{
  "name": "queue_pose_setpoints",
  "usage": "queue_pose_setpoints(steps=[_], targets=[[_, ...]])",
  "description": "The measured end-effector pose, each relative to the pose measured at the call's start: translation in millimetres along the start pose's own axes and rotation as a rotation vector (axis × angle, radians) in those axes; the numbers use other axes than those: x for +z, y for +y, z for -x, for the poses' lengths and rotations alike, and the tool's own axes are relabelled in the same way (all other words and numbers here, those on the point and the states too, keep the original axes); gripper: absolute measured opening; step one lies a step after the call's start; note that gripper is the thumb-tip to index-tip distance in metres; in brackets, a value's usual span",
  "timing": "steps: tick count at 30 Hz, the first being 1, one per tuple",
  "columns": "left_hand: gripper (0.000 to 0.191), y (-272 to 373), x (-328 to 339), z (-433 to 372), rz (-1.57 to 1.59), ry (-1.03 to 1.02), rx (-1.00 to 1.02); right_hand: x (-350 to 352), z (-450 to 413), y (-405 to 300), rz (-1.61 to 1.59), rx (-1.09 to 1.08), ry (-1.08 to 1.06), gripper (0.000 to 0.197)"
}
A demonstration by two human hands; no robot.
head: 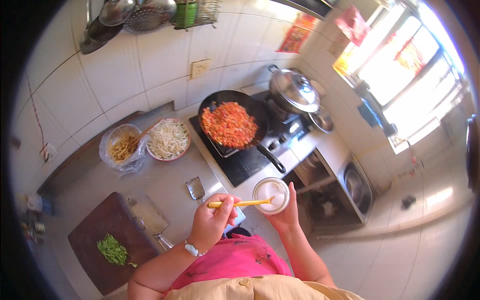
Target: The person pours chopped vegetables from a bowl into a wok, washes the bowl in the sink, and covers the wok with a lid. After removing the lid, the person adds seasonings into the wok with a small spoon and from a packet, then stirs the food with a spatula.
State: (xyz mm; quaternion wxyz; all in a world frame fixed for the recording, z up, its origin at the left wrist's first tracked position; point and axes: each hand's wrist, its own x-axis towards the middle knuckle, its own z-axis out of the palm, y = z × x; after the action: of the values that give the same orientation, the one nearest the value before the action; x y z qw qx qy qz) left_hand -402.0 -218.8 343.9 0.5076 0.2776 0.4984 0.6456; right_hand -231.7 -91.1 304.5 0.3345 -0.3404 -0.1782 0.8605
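Note:
My left hand (pixel 215 215) pinches a small yellow spoon (pixel 240 203) whose tip reaches over a clear round jar (pixel 255 195). White granules, perhaps salt or sugar, fill part of the jar. Wrapped around the jar's right and lower side is my right hand (pixel 285 215). Beyond the jar, a black wok (pixel 264 120) sits on the gas stove (pixel 245 168) with its handle (pixel 272 159) towards me. Chopped red and orange vegetables (pixel 230 125) cover much of its inside. A metal spatula (pixel 195 188) lies on the counter near my left hand, its handle partly hidden.
A lidded steel pot (pixel 296 92) stands on the far burner. To the left are a bowl of white shreds (pixel 168 139) and a plastic-lined bowl (pixel 123 146) with chopsticks. A cutting board (pixel 90 240) holds chopped greens (pixel 112 250), beside a cleaver (pixel 150 215). A metal basin (pixel 354 183) is at right.

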Motion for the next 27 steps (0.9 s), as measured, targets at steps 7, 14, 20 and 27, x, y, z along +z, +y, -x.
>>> queue_pose_setpoints(steps=[7, 14, 20, 27], targets=[[0.024, 6, 34, -81, 0.085, 0.291, 0.063, -9, -112, -69, 0.025, 0.214, -0.2, 0.061], [0.025, 15, 61, -146, 0.155, 0.537, 0.158, -6, -185, -123, 0.012, 0.286, -0.198, 0.056], [0.025, 22, 55, -213, 0.074, 0.65, 0.313, -24, -216, -169, -0.084, 0.255, -0.214, 0.053], [0.023, 6, 43, -237, -0.298, 0.737, 0.369, -36, -230, -197, -0.174, 0.209, -0.155, 0.048]])
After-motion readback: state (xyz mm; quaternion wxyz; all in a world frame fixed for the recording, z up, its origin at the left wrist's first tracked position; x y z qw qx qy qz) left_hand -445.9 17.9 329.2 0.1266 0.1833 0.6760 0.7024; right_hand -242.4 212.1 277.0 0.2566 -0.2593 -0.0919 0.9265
